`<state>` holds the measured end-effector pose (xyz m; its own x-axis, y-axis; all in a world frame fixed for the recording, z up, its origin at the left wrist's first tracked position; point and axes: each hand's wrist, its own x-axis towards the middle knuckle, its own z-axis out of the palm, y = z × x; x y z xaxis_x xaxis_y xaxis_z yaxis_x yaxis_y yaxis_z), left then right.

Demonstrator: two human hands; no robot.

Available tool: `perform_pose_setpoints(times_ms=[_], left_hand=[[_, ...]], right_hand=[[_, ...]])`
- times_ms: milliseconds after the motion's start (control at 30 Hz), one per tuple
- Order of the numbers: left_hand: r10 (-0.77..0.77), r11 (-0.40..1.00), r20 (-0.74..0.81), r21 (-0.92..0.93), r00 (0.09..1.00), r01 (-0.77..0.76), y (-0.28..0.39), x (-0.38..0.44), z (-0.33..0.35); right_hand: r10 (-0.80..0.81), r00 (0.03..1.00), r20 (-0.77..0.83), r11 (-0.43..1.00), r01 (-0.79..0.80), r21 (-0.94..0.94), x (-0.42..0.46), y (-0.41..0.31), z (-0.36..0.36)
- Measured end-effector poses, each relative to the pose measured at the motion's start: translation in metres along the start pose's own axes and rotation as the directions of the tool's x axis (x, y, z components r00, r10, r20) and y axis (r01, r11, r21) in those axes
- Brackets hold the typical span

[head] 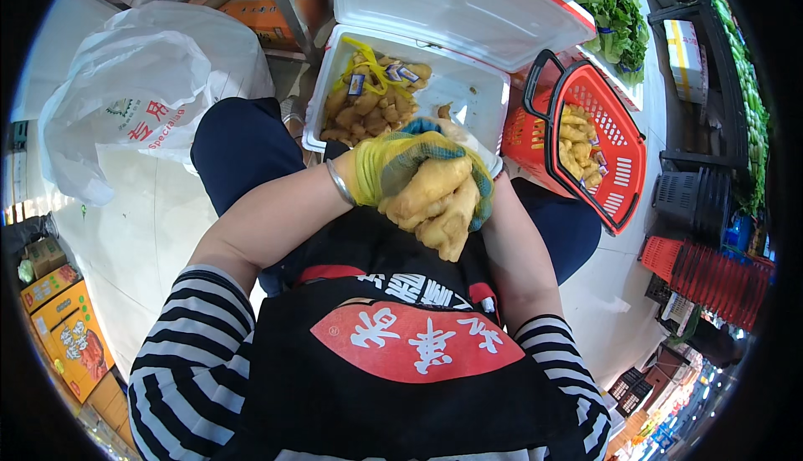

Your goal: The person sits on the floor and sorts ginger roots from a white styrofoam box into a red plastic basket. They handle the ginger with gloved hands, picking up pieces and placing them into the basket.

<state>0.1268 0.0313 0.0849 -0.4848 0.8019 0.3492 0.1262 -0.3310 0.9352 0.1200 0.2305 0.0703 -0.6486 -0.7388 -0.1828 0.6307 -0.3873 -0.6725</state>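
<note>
A knobbly piece of ginger root is held up in front of my apron, its lower end bare. My left hand, under yellow netting with blue-green glove material showing through, grips it from the left. Against its upper right side is my right hand, in a white and blue-green glove; the ginger and netting hide many of its fingers. Just beyond both hands stands an open white foam box. Inside lie brown ginger roots, with more yellow netting and printed tags on top.
To the right, a red plastic basket holds ginger and tags. A large translucent plastic bag sits at the left. The foam lid leans up behind the box. Stacked red baskets and leafy greens are farther right.
</note>
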Motion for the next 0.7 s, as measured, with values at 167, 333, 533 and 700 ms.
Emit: perform_pose_setpoints(times_ms=[167, 333, 533, 700], left_hand=[[-0.149, 0.298, 0.067, -0.948, 0.986, 0.109, -0.048, 0.0, -0.001], [-0.287, 0.232, 0.062, -0.964, 0.956, 0.132, -0.04, 0.013, -0.006], [-0.227, 0.197, 0.07, -0.974, 0.971, 0.116, -0.046, 0.002, -0.039], [-0.347, 0.364, -0.025, -0.925, 0.938, 0.11, -0.055, 0.008, -0.041]], right_hand=[[-0.166, 0.934, -0.316, 0.97, 0.096, -0.224, -0.013, -0.01, -0.012], [-0.569, 0.805, 0.169, -0.08, 0.15, -0.985, -0.027, -0.044, -0.008], [0.04, 0.922, -0.385, 0.859, -0.228, -0.458, -0.047, -0.086, 0.026], [-0.288, 0.758, -0.586, 0.724, -0.227, -0.651, -0.041, -0.095, 0.043]])
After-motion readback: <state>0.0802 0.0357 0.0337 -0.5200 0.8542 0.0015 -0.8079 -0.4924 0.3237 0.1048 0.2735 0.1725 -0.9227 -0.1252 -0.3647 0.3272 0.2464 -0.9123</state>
